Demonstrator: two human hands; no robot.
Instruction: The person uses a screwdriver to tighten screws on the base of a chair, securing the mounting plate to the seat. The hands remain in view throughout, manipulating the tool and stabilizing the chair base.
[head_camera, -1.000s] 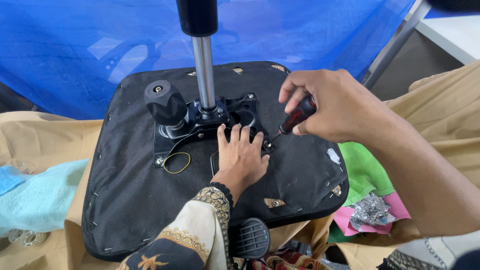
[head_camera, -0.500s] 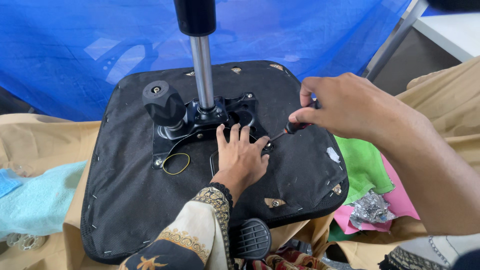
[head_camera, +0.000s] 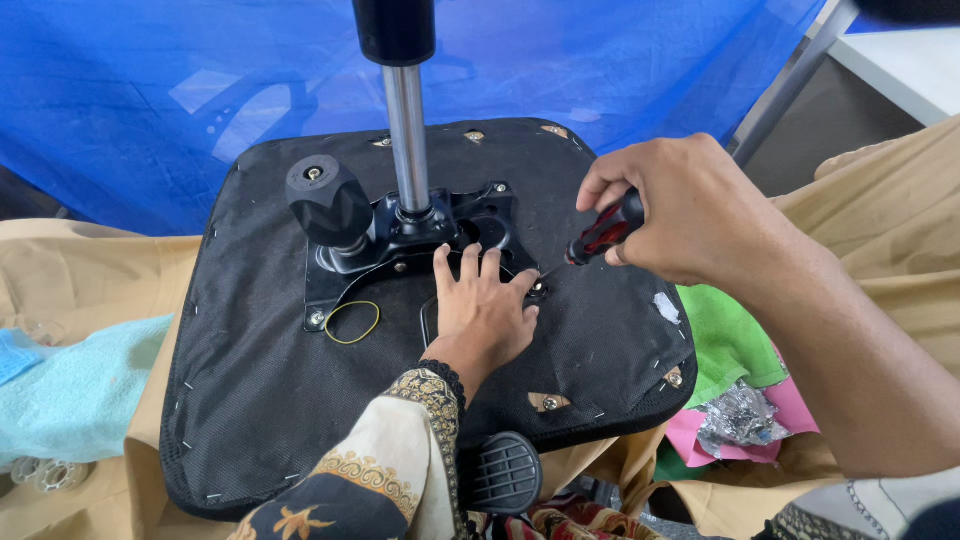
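Note:
An upturned black chair seat (head_camera: 260, 400) lies in front of me, a black metal mechanism plate (head_camera: 400, 245) bolted to its underside. A chrome gas cylinder (head_camera: 408, 140) rises from the plate, and a black knob (head_camera: 328, 200) sticks out at its left. My left hand (head_camera: 482, 315), in a patterned sleeve, lies flat and open on the seat just below the plate. My right hand (head_camera: 690, 210) grips a red and black screwdriver (head_camera: 605, 232). Its tip rests on a screw (head_camera: 537, 290) by my left fingertips.
A yellow rubber band (head_camera: 352, 322) lies on the seat left of my hand. A blue tarp (head_camera: 150, 100) hangs behind. Tan cloth (head_camera: 60, 270) surrounds the seat, with light blue fabric (head_camera: 70, 390) at left and green cloth (head_camera: 725, 340) and crumpled foil (head_camera: 735, 415) at right. A ribbed black part (head_camera: 505, 470) sits below.
My right hand has shifted its grip and twisted on the screwdriver handle while the tip stays at the same screw. My left hand has stayed flat on the seat.

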